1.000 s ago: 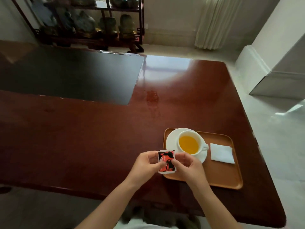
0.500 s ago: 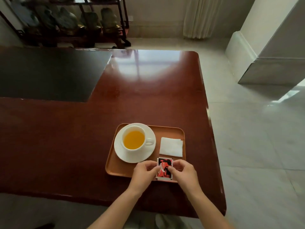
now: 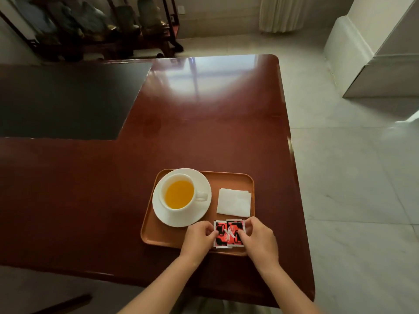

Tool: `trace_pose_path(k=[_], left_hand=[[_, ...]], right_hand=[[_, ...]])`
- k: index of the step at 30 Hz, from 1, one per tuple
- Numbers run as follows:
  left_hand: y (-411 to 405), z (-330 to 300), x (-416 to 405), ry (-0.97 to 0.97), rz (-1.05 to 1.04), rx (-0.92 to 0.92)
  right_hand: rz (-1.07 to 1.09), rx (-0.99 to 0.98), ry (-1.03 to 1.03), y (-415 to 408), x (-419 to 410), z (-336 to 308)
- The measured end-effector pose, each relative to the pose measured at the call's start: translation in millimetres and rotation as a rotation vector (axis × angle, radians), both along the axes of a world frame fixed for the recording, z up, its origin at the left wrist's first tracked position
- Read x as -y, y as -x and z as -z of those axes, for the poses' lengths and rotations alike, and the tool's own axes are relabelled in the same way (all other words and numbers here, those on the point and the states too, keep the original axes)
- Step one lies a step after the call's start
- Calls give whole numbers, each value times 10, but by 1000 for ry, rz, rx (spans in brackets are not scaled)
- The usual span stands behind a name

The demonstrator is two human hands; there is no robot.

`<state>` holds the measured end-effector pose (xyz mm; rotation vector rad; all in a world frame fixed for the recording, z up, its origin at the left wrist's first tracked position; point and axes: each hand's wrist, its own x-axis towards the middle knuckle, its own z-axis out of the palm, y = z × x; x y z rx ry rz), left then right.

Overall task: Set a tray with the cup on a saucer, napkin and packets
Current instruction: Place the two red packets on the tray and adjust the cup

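Hands [image 3: 229,240] on red-black packets [image 3: 229,233]

Tray [image 3: 158,234]: orange-brown, plain. Saucer [image 3: 199,211] and cup [image 3: 174,177]: white, unpatterned; drink [image 3: 179,194] in cup amber-yellow. Napkin [image 3: 233,202]: white. Packets [image 3: 229,233]: red and black print, white edges, pale swirl mark. Table [image 3: 204,132]: glossy reddish-brown, with a dark panel [image 3: 61,100].

Your left hand [image 3: 199,237] and right hand [image 3: 260,240] sit low in the frame's centre, fingers curled inward in pinches, bare forearms angling up from the bottom edge.
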<state>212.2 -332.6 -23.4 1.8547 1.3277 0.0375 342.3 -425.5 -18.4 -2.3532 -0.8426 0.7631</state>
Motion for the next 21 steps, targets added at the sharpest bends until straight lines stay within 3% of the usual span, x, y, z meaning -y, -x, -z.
trace_pose_path(k=[6, 10, 12, 17, 21], left_hand=[[-16, -105, 7, -388, 265, -133], [76, -163, 83, -566, 509, 68], [154, -116, 134, -634, 652, 86], [304, 41, 178, -463, 690, -70], [298, 57, 206, -504, 676, -39]], right_hand=[[-93, 231, -25, 15, 94, 2], [-403, 542, -116, 26, 166, 75], [-490, 618, -145, 43, 186, 109], [-496, 593, -92, 36, 224, 162], [-512, 580, -74, 24, 221, 138]])
